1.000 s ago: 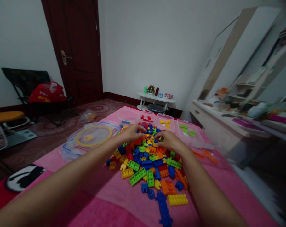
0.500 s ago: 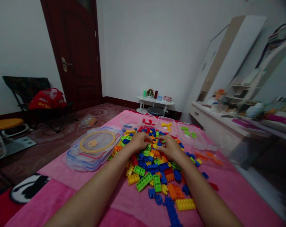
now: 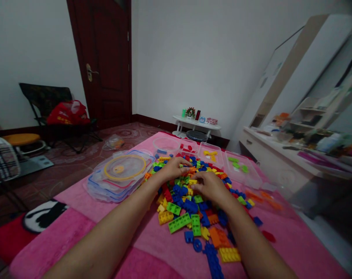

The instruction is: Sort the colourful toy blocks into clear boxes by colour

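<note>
My left hand (image 3: 174, 168) reaches into a pile of plastic toy bricks (image 3: 183, 193). Its fingers are bent and apart, the tips beside an orange brick (image 3: 192, 169). Facing it from the right, my right hand (image 3: 207, 185) has thumb and forefinger around a small yellow brick (image 3: 192, 181) on the pile. The bricks are red, blue, green, yellow and orange, heaped loosely on a pink cloth (image 3: 152, 240). Nearest to me lie a long green brick (image 3: 179, 223), a blue ring (image 3: 197, 245) and a yellow brick plate (image 3: 230, 254).
Stacked clear lids (image 3: 120, 178) lie left of the pile. Behind it stand clear boxes with red pieces (image 3: 188, 148), yellow pieces (image 3: 210, 155) and green pieces (image 3: 237, 164). A clear box with orange pieces (image 3: 263, 197) is at right. A dresser (image 3: 269, 155) stands beyond the right edge.
The view has turned slightly left. My right hand's thumb and forefinger have come together around a yellow brick. My left hand stays over the pile.
</note>
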`<state>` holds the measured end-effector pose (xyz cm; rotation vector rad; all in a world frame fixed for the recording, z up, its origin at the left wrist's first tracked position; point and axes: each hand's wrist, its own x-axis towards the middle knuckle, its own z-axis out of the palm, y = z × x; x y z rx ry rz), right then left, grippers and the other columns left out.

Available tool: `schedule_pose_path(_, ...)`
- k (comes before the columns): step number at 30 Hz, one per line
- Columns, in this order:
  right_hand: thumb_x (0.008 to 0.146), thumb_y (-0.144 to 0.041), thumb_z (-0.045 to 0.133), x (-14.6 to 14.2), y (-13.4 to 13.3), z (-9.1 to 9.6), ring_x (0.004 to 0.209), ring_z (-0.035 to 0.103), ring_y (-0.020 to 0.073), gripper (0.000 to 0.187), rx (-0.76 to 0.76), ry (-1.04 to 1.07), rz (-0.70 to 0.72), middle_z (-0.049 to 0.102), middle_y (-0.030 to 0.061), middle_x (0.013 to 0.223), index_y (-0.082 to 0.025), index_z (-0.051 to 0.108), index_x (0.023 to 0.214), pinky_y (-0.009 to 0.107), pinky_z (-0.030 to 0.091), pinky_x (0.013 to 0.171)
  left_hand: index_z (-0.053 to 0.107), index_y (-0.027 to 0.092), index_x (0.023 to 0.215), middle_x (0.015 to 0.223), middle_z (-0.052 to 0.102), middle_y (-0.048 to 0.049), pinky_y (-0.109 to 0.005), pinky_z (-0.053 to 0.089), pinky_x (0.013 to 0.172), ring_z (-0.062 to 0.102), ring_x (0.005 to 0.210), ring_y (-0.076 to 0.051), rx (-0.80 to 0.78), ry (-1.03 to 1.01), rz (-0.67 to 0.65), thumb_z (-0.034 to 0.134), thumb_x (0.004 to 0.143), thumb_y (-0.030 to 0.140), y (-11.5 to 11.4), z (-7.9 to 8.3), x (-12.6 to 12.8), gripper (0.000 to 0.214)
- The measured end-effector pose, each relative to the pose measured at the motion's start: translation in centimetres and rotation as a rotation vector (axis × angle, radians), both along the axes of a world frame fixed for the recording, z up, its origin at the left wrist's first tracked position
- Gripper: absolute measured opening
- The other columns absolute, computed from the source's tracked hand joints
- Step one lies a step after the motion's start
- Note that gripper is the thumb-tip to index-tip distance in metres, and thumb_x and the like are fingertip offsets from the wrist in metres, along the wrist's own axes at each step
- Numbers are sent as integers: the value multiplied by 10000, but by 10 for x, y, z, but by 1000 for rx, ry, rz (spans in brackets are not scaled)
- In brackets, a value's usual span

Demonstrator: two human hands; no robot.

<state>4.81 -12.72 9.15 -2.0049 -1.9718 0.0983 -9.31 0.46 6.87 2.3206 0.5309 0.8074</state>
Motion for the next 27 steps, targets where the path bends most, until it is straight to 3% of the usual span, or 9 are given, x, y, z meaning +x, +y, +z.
schedule_pose_path(4, 730, -302, 596, 34, -2, 9, 681, 598, 173, 200, 100, 98, -150, 686, 36, 773, -188, 693, 862, 250, 387, 583, 723, 142, 930, 905, 718, -64, -241, 465, 695, 634, 780, -167, -19, 39, 14, 593, 750, 227, -6, 16, -3, 238)
schedule_pose_path(7, 718, -265, 597, 45, -1, 3, 657, 592, 162, 192, 89, 147, -146, 683, 24, 759, -186, 683, 871, 244, 384, 574, 722, 185, 955, 896, 715, -53, -252, 454, 692, 628, 773, -179, 57, 184, -48, 625, 736, 278, -19, 17, 2, 256)
schedule_pose_path(12, 687, -224, 636, 32, 2, -10, 731, 581, 159, 146, 94, -18, -120, 664, 4, 803, -222, 646, 833, 239, 354, 609, 667, 276, 1094, 1029, 683, -74, -313, 433, 775, 603, 959, -261, 346, 331, 32, 628, 724, 295, -37, 3, 14, 372)
schedule_pose_path(17, 682, -262, 669, 23, 2, -11, 849, 587, 193, 197, 123, -120, -142, 651, 36, 890, -227, 617, 868, 255, 355, 653, 655, 280, 1095, 981, 688, -79, -299, 427, 754, 611, 933, -254, 355, 385, 63, 587, 764, 332, -38, 0, 24, 341)
schedule_pose_path(22, 704, -252, 602, 44, 9, -20, 703, 604, 167, 100, 223, 243, -197, 654, 12, 757, -203, 612, 791, 248, 409, 597, 692, 260, 984, 885, 695, -49, -256, 401, 652, 616, 825, -218, 276, 375, 14, 613, 732, 302, -24, 12, 42, 267)
schedule_pose_path(27, 737, -398, 572, 64, 11, -24, 560, 609, 153, 260, 282, 851, -265, 633, 8, 663, -158, 586, 836, 225, 417, 463, 691, 158, 819, 781, 671, -59, -242, 393, 623, 575, 702, -169, 150, 281, -49, 476, 829, 357, -12, 9, 61, 292)
